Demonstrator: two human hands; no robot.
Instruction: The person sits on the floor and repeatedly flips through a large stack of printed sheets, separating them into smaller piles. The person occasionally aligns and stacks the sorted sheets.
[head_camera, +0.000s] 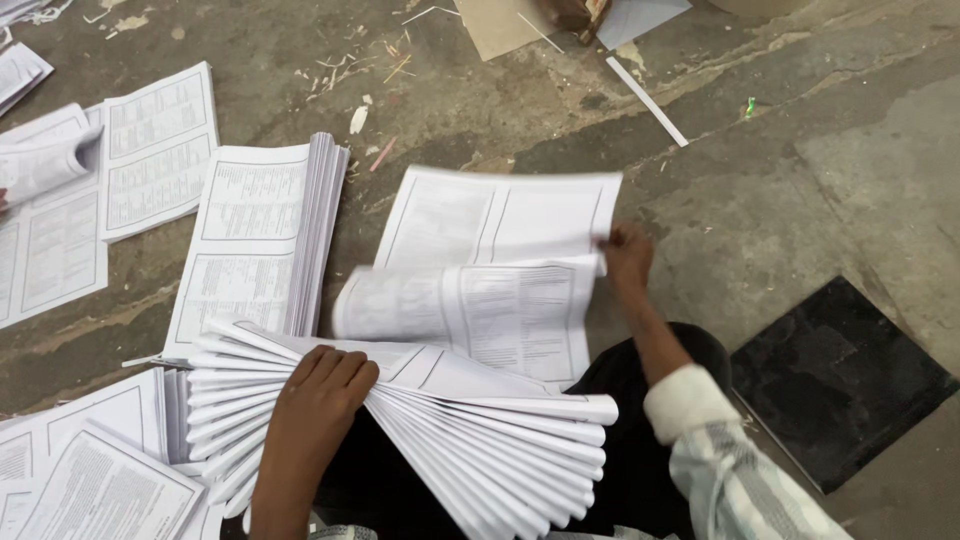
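We cannot make out the print on the lifted sheet (500, 215); it is blurred, and our right hand (626, 255) shows smeared fingertips at its edge. Our left hand (315, 400) hides part of the fanned bundle (480, 420), whose lower end runs off the bottom edge. The paper stacks (60, 215) at the left are cut by the frame. A brown object (578, 14) at the top edge is too cropped to identify.
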